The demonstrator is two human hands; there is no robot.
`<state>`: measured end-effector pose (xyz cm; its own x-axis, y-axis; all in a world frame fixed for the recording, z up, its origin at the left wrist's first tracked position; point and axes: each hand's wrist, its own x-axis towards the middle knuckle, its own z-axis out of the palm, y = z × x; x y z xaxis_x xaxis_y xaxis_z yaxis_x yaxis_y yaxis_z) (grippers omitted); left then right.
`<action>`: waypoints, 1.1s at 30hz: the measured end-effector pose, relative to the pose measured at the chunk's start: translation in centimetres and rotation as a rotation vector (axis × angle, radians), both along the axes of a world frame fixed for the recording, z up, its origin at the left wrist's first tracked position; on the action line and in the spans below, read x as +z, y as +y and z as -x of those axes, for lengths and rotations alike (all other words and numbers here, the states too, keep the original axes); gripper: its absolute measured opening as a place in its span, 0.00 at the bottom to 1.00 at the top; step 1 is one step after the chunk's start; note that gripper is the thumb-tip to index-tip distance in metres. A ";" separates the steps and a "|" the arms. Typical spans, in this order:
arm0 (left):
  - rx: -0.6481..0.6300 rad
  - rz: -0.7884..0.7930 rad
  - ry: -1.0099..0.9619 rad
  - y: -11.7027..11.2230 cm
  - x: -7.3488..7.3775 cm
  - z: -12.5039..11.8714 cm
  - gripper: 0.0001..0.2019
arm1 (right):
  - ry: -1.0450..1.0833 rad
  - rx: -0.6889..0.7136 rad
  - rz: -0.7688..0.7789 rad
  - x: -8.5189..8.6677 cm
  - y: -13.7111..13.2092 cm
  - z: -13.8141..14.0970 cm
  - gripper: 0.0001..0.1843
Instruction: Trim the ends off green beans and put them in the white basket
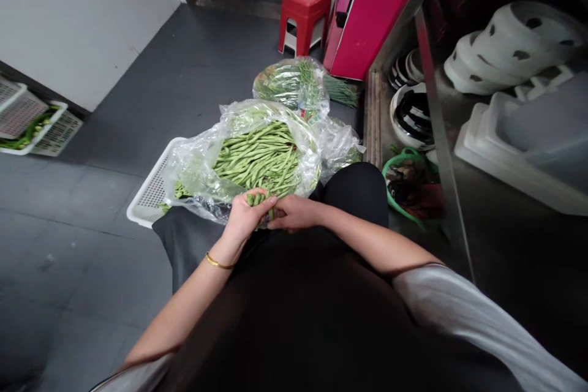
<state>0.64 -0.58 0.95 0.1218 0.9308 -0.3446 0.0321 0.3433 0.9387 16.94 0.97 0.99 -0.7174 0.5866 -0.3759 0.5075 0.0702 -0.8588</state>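
I sit with a dark apron over my lap. My left hand is closed round a small bunch of green beans, their cut ends sticking up above my fingers. My right hand meets it from the right, fingers pinched on the same bunch. Just beyond both hands lies an open clear plastic bag heaped with long green beans, resting on a white slotted basket. A gold bangle sits on my left wrist.
A second bag of greens lies further back, with a red stool and a pink box behind it. A steel shelf unit with stacked white trays and bowls stands at right. White baskets sit far left on the grey floor.
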 end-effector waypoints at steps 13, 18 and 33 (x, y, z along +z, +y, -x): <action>-0.401 -0.076 0.008 -2.0 1.6 0.4 0.05 | 0.287 -0.180 -0.074 0.7 -2.6 -1.3 0.22; -0.173 0.038 -0.455 -0.9 1.5 1.9 0.09 | 0.123 0.224 0.195 1.6 0.1 -3.8 0.25; 0.068 0.088 -0.261 0.6 1.2 1.7 0.09 | -0.646 0.170 -1.001 0.8 6.8 -1.9 0.14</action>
